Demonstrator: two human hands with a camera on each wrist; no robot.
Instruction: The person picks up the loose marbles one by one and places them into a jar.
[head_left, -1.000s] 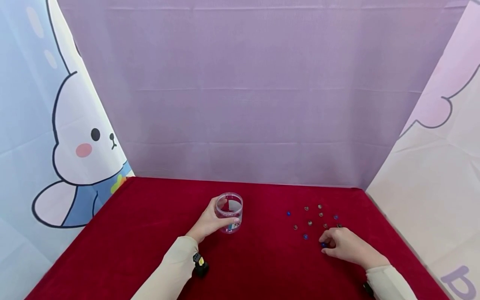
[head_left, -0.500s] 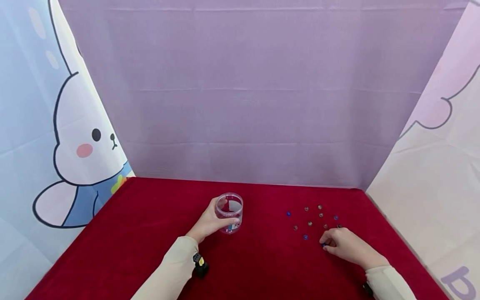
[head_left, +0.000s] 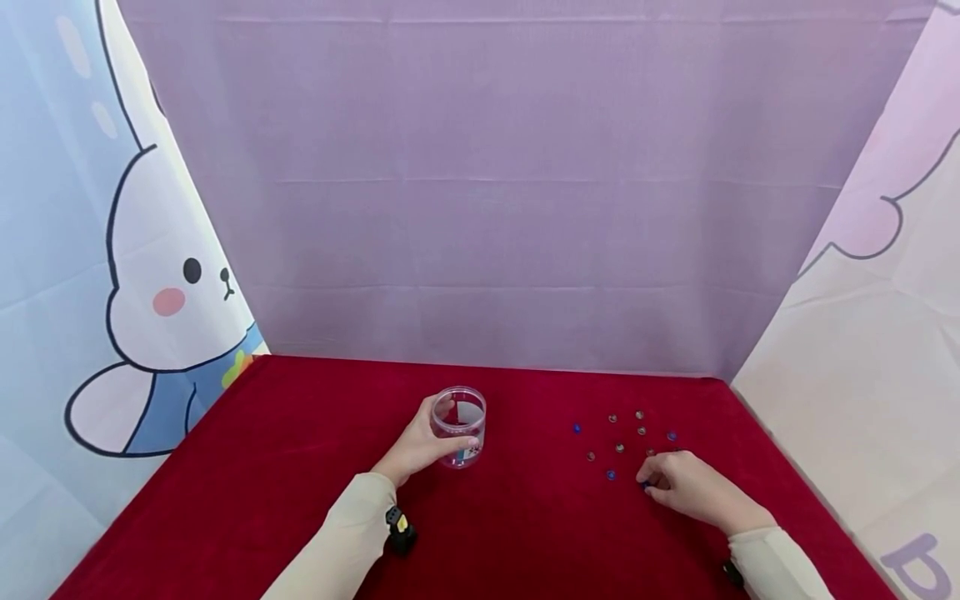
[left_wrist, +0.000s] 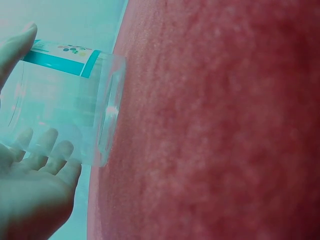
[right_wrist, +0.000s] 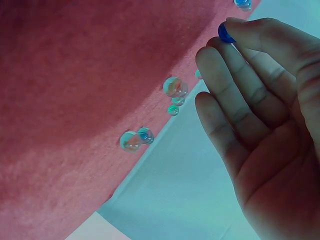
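Observation:
My left hand [head_left: 412,447] grips a clear plastic jar [head_left: 472,415] from its left side, thumb in front and fingers behind. The jar stands upright with its open mouth upward. In the left wrist view its label [left_wrist: 62,57] shows a teal band, and its base meets the red cloth. Over at the right, my right hand [head_left: 696,492] pinches a dark blue marble [right_wrist: 225,34] between thumb and fingertips, just above the cloth. Several other marbles, such as a blue marble [head_left: 611,474] and a clear marble [head_left: 619,447], lie scattered beyond that hand.
Red cloth [head_left: 525,517] covers the table. A purple curtain [head_left: 487,208] hangs behind it, with printed sheets at the left [head_left: 172,250] and right [head_left: 877,350]. In the right wrist view, clear marbles [right_wrist: 131,141] sit near the table's edge.
My right fingers have closed on the blue marble, and the hand has risen slightly with it. The left hand and jar have stayed put.

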